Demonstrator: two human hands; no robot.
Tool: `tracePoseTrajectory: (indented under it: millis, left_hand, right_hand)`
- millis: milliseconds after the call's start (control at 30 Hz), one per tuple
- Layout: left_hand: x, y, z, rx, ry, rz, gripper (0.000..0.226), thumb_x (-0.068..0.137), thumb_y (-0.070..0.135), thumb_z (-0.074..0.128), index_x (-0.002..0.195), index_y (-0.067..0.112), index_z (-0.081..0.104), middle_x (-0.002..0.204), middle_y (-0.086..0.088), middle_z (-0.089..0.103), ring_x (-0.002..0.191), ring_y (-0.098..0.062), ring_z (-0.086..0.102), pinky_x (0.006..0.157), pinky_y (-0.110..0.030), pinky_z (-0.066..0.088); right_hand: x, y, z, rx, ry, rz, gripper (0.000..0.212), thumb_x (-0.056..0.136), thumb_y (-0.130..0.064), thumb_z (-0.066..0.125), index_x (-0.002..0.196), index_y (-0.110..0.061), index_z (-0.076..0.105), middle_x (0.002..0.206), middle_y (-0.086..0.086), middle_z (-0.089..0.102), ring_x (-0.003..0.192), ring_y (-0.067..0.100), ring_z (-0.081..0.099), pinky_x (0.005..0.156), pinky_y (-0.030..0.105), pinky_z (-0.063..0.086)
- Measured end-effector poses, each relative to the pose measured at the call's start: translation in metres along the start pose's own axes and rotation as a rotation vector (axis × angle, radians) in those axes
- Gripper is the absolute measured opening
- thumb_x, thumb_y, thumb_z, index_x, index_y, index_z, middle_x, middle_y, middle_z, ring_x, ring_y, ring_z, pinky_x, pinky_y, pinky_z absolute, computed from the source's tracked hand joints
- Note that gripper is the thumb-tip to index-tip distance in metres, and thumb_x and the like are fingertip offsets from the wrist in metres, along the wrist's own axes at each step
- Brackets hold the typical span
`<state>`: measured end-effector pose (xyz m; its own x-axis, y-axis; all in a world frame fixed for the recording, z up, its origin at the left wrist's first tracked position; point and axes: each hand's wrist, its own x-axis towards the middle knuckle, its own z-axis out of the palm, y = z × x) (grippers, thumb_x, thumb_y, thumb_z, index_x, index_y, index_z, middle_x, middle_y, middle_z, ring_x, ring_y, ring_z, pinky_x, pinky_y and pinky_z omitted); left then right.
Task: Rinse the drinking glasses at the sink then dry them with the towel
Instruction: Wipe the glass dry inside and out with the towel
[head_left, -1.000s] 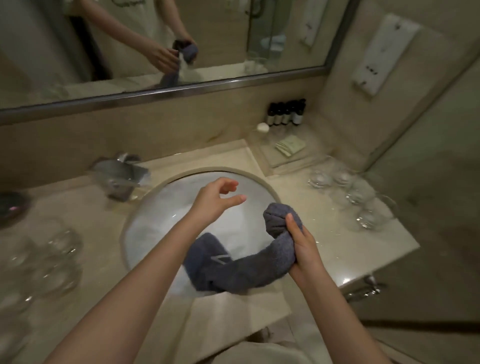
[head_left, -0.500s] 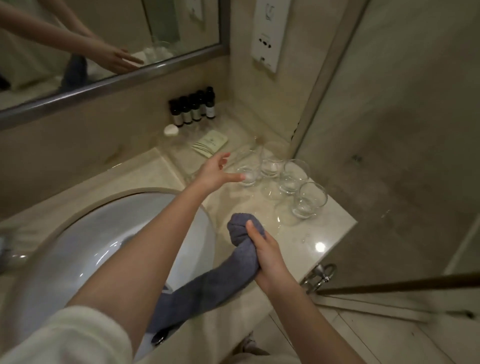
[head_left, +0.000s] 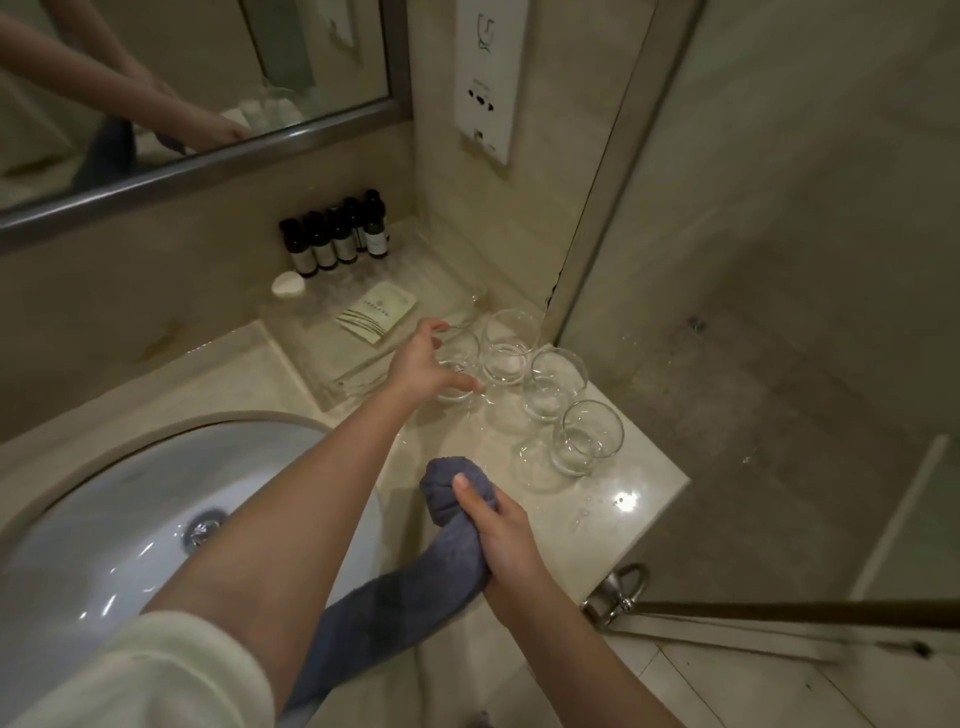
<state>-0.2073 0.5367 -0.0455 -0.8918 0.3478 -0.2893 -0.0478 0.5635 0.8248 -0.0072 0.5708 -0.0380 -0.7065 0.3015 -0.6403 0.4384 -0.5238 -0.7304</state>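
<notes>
Just wet marble counter (head_left: 613, 525)

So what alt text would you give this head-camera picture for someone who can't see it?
At a bathroom counter, a person's left hand closes around the nearest of four drinking glasses, while the right hand grips a rolled blue towel beside the sink.
</notes>
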Motion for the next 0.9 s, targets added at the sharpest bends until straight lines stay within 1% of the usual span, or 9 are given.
tracePoseTrajectory:
  millis: [167, 267, 367, 433, 500, 600, 733, 833, 900]
  left_hand:
    - [-0.029, -0.001, -0.027, -0.153, 0.105, -0.028, 0.088, 0.059, 0.02, 0.093, 0.133, 0.019, 0.046, 0.122, -0.004, 0.055, 0.109, -0.019, 0.053, 0.086, -0.03, 0.044]
    - [-0.06, -0.007, -0.057, -0.208, 0.151, -0.025, 0.084, 0.057, 0.021, 0.093, 0.129, 0.024, 0.05, 0.12, -0.001, 0.057, 0.109, -0.018, 0.055, 0.088, -0.031, 0.047]
    - [-0.102, -0.013, -0.093, -0.343, 0.183, -0.035, 0.085, 0.05, 0.017, 0.095, 0.124, 0.028, 0.055, 0.118, -0.003, 0.061, 0.106, -0.018, 0.057, 0.086, -0.028, 0.048]
    - [-0.133, -0.019, -0.118, -0.45, 0.228, -0.037, 0.097, 0.035, 0.024, 0.095, 0.124, 0.027, 0.056, 0.115, -0.002, 0.063, 0.101, -0.017, 0.06, 0.086, -0.027, 0.05]
    - [-0.165, -0.025, -0.139, -0.546, 0.299, -0.039, 0.1, 0.029, 0.032, 0.09, 0.122, 0.026, 0.054, 0.113, -0.002, 0.066, 0.101, -0.015, 0.063, 0.084, -0.026, 0.05]
    - [-0.211, -0.033, -0.161, -0.711, 0.381, -0.035, 0.086, 0.032, 0.03, 0.087, 0.112, 0.025, 0.056, 0.114, -0.003, 0.068, 0.095, -0.012, 0.066, 0.079, -0.028, 0.048]
    - [-0.26, -0.046, -0.177, -0.893, 0.435, -0.002, 0.076, 0.042, 0.028, 0.087, 0.113, 0.018, 0.059, 0.114, -0.013, 0.067, 0.105, -0.027, 0.064, 0.096, -0.049, 0.047]
    - [-0.281, -0.051, -0.179, -0.984, 0.469, 0.039, 0.1, 0.046, 0.047, 0.093, 0.129, 0.006, 0.055, 0.128, -0.023, 0.06, 0.112, -0.036, 0.061, 0.094, -0.047, 0.049]
    - [-0.29, -0.051, -0.18, -1.011, 0.543, 0.071, 0.099, 0.057, 0.048, 0.087, 0.135, 0.0, 0.05, 0.134, -0.026, 0.055, 0.105, -0.03, 0.067, 0.084, -0.037, 0.056]
  right_hand:
    - [-0.003, 0.0, -0.001, 0.027, -0.012, 0.003, 0.019, 0.09, -0.027, 0.064, 0.1, -0.011, 0.069, 0.1, 0.017, 0.073, 0.097, 0.027, 0.07, 0.088, 0.035, 0.055]
    - [-0.008, -0.003, 0.006, 0.021, -0.019, -0.049, 0.017, 0.093, -0.027, 0.06, 0.098, -0.013, 0.068, 0.095, 0.014, 0.073, 0.092, 0.023, 0.07, 0.082, 0.029, 0.056]
    - [-0.015, -0.009, 0.025, -0.084, -0.036, -0.237, 0.016, 0.095, -0.023, 0.057, 0.092, -0.011, 0.067, 0.087, 0.006, 0.071, 0.085, 0.015, 0.067, 0.071, 0.014, 0.051]
    - [-0.024, -0.014, 0.046, -0.155, -0.087, -0.367, 0.017, 0.096, -0.02, 0.056, 0.093, -0.007, 0.066, 0.086, 0.004, 0.069, 0.083, 0.011, 0.063, 0.072, 0.011, 0.048]
    - [-0.038, -0.018, 0.069, -0.208, -0.155, -0.487, 0.015, 0.095, -0.019, 0.056, 0.098, -0.009, 0.066, 0.096, 0.006, 0.068, 0.09, 0.009, 0.061, 0.077, 0.011, 0.045]
    - [-0.065, -0.023, 0.103, -0.283, -0.272, -0.69, 0.009, 0.096, -0.026, 0.056, 0.099, -0.031, 0.063, 0.108, 0.0, 0.066, 0.098, -0.004, 0.059, 0.086, 0.01, 0.042]
    - [-0.099, -0.017, 0.137, -0.423, -0.382, -0.973, 0.033, 0.093, -0.043, 0.048, 0.121, -0.029, 0.058, 0.123, -0.009, 0.059, 0.117, -0.002, 0.053, 0.099, 0.013, 0.039]
    - [-0.113, -0.006, 0.158, -0.507, -0.447, -1.139, 0.039, 0.094, -0.041, 0.046, 0.131, -0.031, 0.05, 0.138, -0.011, 0.048, 0.13, -0.001, 0.041, 0.107, 0.015, 0.028]
    - [-0.12, 0.002, 0.171, -0.604, -0.45, -1.224, 0.044, 0.095, -0.047, 0.042, 0.138, -0.036, 0.043, 0.146, -0.014, 0.038, 0.134, -0.006, 0.029, 0.109, 0.016, 0.017]
